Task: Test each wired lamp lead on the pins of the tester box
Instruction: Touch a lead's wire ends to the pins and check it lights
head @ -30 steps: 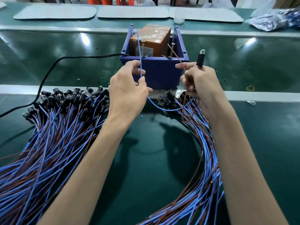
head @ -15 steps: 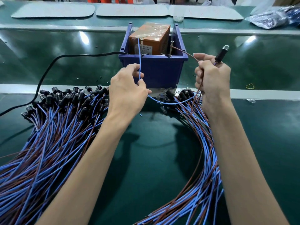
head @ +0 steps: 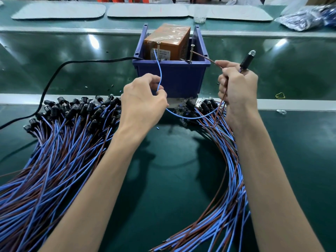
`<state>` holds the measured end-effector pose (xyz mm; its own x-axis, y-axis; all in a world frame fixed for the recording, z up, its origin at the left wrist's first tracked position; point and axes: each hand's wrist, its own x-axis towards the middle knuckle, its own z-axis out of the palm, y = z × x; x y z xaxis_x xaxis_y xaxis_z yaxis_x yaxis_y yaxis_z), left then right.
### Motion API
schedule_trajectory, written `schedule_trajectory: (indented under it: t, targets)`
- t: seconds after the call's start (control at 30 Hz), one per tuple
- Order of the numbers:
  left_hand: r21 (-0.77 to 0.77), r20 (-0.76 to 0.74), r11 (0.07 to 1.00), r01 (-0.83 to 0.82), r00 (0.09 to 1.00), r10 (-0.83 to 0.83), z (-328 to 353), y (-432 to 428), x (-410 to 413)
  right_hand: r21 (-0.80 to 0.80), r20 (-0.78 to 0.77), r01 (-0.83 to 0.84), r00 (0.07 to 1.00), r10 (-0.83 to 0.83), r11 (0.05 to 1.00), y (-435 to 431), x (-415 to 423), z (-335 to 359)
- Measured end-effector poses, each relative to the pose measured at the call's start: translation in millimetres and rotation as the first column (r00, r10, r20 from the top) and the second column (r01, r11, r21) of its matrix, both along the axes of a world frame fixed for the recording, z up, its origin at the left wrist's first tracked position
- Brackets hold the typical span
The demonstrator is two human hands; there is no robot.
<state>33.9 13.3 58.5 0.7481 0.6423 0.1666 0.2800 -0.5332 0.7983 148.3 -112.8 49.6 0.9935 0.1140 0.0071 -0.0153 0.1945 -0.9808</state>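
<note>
**wirenut:** So where's the lead at here?

**benchrat:** Upper middle of the frame. The blue wire (head: 160, 75) runs up to the left pin (head: 158, 49). The brown wire (head: 209, 60) slants across to the right pin (head: 191, 53). Both pins are on the orange tester (head: 169, 39) sitting in the blue bin (head: 172, 80). The tips look right at the pins, but I can't swear they're touching.

**wirenut:** And the hands?

**benchrat:** The left hand (head: 143, 104) pinches the blue wire between thumb and forefinger, just in front of the bin. The right hand (head: 238, 90) has its fingers curled round the brown wire and the lamp's tail. That leaves the lamp (head: 247, 59) poking up at the right, I'd guess so you can watch the bulb. One wire per hand lets you steer each end on its own. It doesn't look lit to me, hard to call though.

**wirenut:** Anything different from a second ago?

**benchrat:** Yeah. The right hand has swung out to the right of the bin, the lamp leans rightward instead of standing straight, and the brown wire is pulled tauter. The blue wire bows now; it was straight. The left hand has barely moved. The left pile (head: 54, 142), right pile (head: 231, 170) and black cable (head: 54, 75) at upper left look the same.
</note>
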Motion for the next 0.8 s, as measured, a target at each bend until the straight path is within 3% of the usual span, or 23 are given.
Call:
schedule_trajectory:
  t: [0.8]
  targets:
    - [0.032,0.002,0.998,0.058,0.998,-0.059,1.6,-13.0,1.0,0.014,-0.024,0.003,1.0,-0.002,1.0,-3.7,2.5,0.7]
